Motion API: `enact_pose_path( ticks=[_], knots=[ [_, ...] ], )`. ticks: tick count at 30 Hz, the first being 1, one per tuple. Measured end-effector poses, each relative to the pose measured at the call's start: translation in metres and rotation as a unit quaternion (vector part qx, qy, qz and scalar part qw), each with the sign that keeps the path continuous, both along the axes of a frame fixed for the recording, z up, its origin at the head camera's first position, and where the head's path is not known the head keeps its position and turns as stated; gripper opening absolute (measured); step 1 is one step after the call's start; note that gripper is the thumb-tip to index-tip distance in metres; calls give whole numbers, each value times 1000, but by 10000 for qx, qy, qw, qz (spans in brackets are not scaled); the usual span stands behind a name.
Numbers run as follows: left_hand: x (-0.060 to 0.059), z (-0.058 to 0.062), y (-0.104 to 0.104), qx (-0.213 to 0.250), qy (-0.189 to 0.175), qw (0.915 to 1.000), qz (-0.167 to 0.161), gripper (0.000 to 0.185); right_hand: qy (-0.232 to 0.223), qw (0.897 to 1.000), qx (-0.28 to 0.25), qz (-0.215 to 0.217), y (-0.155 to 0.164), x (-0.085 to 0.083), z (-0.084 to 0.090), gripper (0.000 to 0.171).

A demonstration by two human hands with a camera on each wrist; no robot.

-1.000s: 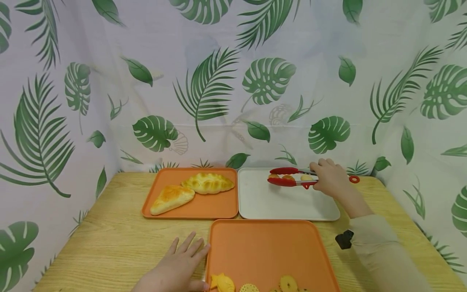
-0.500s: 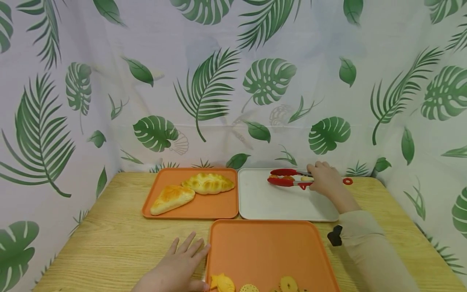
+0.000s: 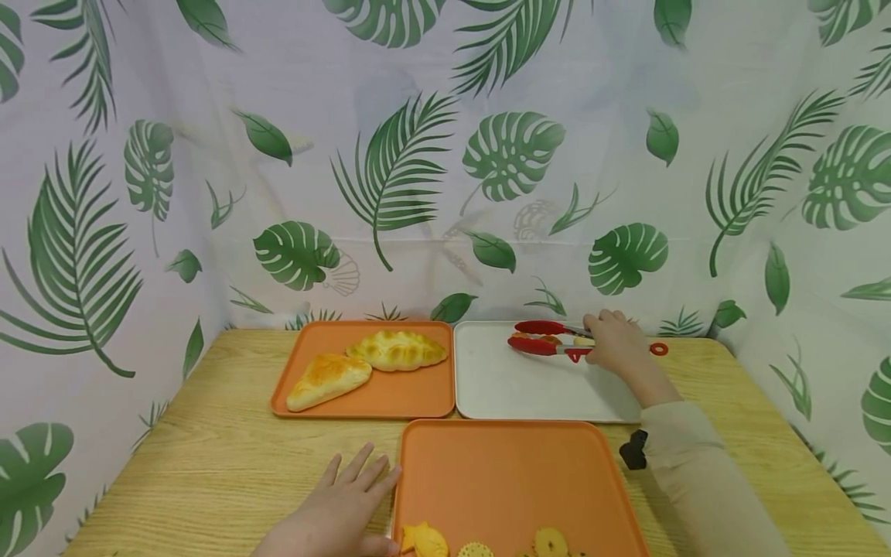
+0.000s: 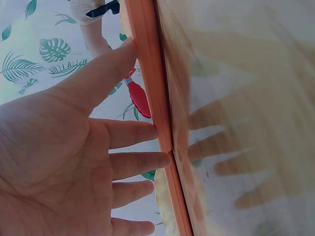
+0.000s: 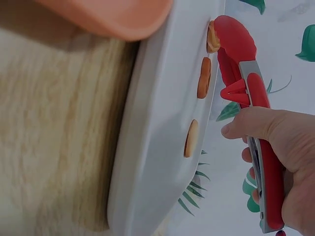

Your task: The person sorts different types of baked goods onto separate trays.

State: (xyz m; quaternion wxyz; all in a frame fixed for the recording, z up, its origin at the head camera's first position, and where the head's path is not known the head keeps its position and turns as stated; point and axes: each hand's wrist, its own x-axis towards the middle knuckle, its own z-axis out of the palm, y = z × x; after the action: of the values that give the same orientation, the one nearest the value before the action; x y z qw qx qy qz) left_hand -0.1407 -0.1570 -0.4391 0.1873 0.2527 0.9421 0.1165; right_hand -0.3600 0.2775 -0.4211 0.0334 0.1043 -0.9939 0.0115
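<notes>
Three trays lie on the wooden surface (image 3: 209,464): two orange and one white. On the far-left orange tray (image 3: 418,398) sit two golden pastries, a triangular one (image 3: 326,379) touching a braided one (image 3: 397,350). The left hand (image 3: 334,510) lies flat on the surface, fingers (image 4: 129,132) straight and slightly spread, their tips against the left rim of the near orange tray (image 3: 515,480); it holds nothing. At that tray's near edge three small yellow biscuits (image 3: 550,541) show, cut off by the picture's border. Beside the first tray, the white tray (image 3: 529,387) carries three small round orange-brown pieces (image 5: 204,77) near its far edge. Over them the right hand (image 3: 616,344) grips one pair of tongs (image 3: 550,340), its fingers curled round the metal arms. The tongs have red tips, grey steel arms and a red ring at the tail end; they lie almost level, tips pointing left, the two tips a little apart with one of the small pieces showing between them, though whether they touch it cannot be told. Against a second ago, the right hand and tongs have shifted slightly left and the sleeve (image 3: 703,480) has drawn in with them; the left hand, trays and pastries lie as before.
</notes>
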Motion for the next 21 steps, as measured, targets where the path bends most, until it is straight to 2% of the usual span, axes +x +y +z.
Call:
enact_pose_path(
  ticks=[6, 12, 17, 21],
  knots=[
    [1, 0, 1, 83, -78, 9999, 33, 90, 73, 9999, -79, -36, 3, 10, 3, 51],
    [2, 0, 0, 108, -95, 9999, 52, 90, 329, 9994, -72, 17, 3, 28, 10, 58],
    [2, 0, -1, 96, -84, 9999, 17, 90, 579, 9979, -135, 244, 1, 48, 16, 58],
    [2, 1, 0, 84, -55, 9999, 14, 91, 943, 9939, -156, 544, -2, 64, 21, 55]
  ],
)
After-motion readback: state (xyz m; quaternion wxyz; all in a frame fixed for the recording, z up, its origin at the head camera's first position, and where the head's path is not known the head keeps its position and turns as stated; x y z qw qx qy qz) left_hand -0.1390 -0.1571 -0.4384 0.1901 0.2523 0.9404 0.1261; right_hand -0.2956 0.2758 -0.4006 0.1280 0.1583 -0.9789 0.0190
